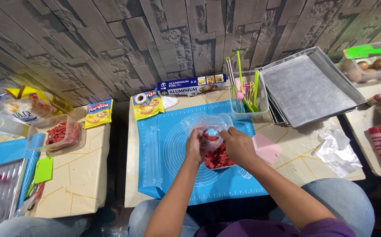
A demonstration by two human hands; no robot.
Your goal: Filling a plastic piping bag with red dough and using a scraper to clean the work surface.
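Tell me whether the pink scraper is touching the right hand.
Apart. The head view shows the pink scraper lying on the table beyond the right hand, with a strip of blue mat visible between them.

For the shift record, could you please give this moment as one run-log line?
left hand: grips clear plastic bag | right hand: at bag, over red dough | surface: blue mat | nearby: pink scraper
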